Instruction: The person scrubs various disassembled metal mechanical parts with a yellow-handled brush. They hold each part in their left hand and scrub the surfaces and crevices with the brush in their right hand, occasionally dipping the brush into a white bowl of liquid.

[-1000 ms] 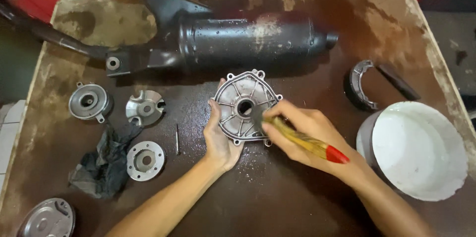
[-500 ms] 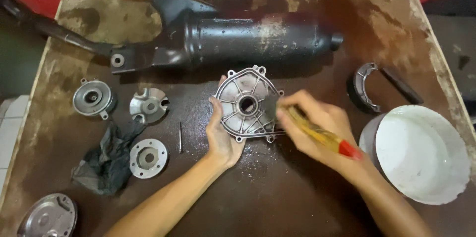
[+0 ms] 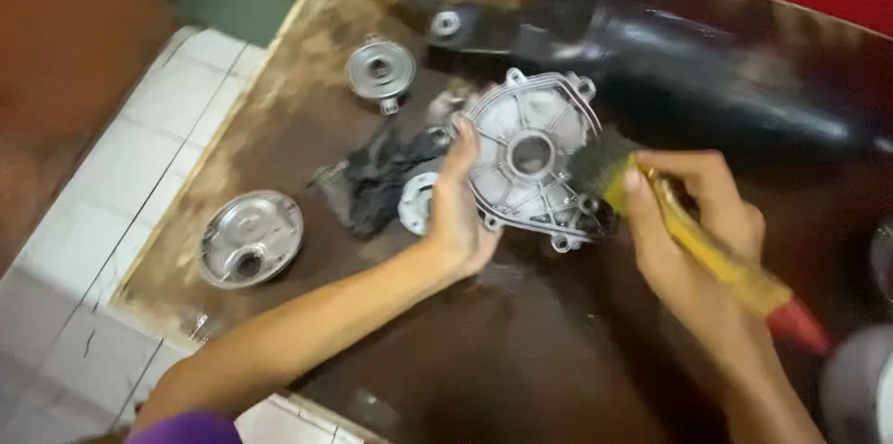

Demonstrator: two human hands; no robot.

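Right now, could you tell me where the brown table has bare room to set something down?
Bare brown tabletop lies below the ribbed silver cover, between both forearms. Crowded: black rag, small metal discs, black muffler.

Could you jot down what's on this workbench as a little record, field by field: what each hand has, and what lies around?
Left hand: steadies the ribbed round silver metal cover at its left edge
Right hand: grips a yellow-handled, red-tipped paintbrush, bristles at the cover's right side
Behind the cover: long black metal exhaust pipe
Left of the cover: crumpled dark rag, small round silver metal housing
Near the table's left edge: shallow silver metal dish-shaped plate
Surface: worn, wet brown wooden table
Picture quality: blurred
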